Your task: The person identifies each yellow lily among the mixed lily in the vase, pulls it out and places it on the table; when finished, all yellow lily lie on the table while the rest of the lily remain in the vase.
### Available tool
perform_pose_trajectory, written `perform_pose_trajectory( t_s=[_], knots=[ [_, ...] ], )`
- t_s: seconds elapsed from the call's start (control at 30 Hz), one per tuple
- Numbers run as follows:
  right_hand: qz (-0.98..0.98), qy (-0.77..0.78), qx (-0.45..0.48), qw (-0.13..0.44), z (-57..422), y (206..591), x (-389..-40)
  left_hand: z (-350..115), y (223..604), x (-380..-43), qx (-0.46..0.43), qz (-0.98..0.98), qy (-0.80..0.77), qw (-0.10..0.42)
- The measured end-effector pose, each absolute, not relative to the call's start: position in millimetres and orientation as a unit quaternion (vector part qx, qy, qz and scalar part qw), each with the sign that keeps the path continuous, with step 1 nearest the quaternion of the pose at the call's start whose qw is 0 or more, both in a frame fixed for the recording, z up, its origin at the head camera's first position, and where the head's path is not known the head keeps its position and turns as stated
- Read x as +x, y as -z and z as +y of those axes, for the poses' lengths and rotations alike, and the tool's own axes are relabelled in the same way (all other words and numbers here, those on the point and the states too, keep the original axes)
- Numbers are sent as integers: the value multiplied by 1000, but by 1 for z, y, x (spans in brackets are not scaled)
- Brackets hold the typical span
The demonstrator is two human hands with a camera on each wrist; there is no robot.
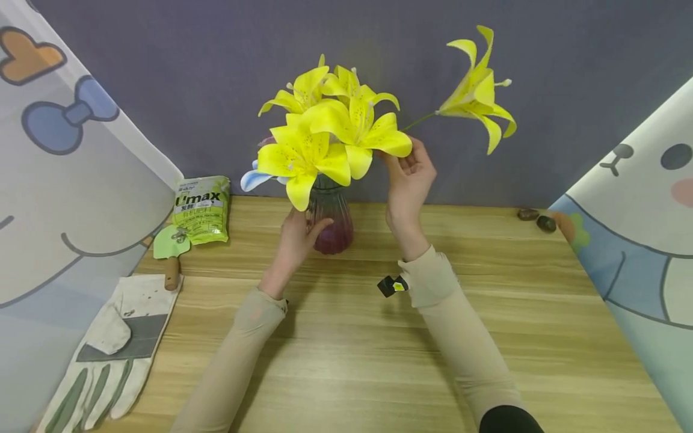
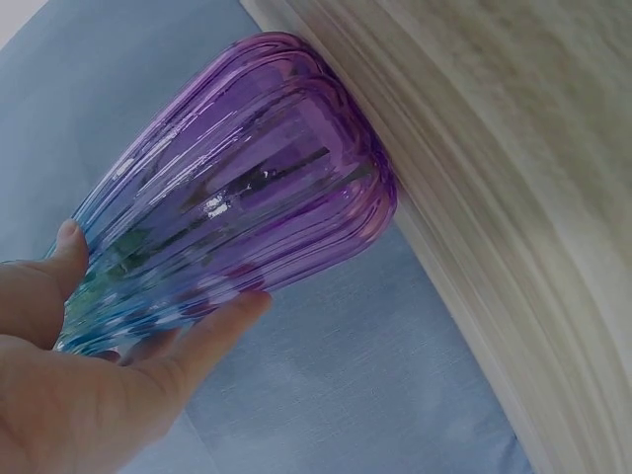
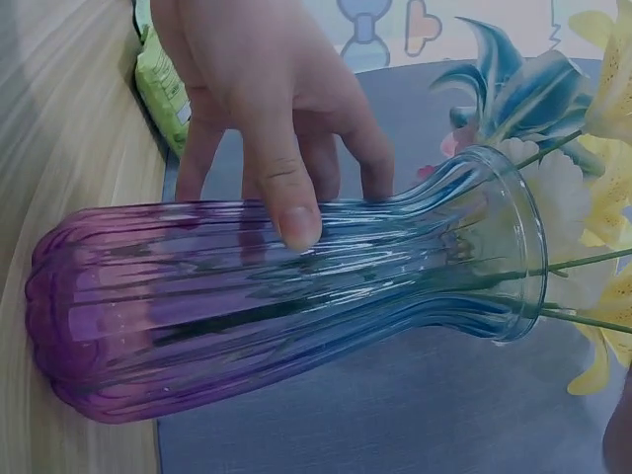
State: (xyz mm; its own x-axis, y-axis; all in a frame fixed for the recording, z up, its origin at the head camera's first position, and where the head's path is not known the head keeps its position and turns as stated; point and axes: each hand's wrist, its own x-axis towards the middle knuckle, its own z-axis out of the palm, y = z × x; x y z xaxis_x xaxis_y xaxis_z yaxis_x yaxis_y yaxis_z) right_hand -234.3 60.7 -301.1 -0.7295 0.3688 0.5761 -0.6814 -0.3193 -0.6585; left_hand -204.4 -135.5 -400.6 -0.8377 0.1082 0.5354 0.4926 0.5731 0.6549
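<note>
A ribbed glass vase (image 3: 296, 286), purple at the base and blue-green toward its mouth, stands upright on the table. My left hand (image 1: 298, 237) holds it from the left, thumb on the near side and fingers round the other side. Several yellow lilies (image 1: 360, 129) fill the vase, and their stems show through the glass. A separate yellow lily (image 1: 476, 99) leans far out to the right on a thin green stem. Beside the vase mouth, my right hand (image 1: 408, 180) has curled fingers at that lily's stem; petals partly hide the fingertips. A blue flower (image 3: 533, 94) sits behind.
At the left lie a green Umax bag (image 1: 200, 210), a small green trowel (image 1: 172, 243) with a wooden handle, and a work glove (image 1: 116, 343). Dark pebbles (image 1: 545, 224) rest at the back right. A grey cloth wall (image 1: 216, 90) stands behind the wooden table (image 1: 335, 361).
</note>
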Motion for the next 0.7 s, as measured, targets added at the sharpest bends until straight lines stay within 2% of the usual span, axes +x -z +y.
perform_pose_trajectory(
  t_s=[0.47, 0.7],
  knots=[
    [-531, -753, 203, 331, 61, 307, -233, -135, 398, -204, -172, -868, 409, 221],
    [-506, -760, 206, 351, 59, 305, -237, -136, 398, -203, -176, -866, 414, 218]
  ],
)
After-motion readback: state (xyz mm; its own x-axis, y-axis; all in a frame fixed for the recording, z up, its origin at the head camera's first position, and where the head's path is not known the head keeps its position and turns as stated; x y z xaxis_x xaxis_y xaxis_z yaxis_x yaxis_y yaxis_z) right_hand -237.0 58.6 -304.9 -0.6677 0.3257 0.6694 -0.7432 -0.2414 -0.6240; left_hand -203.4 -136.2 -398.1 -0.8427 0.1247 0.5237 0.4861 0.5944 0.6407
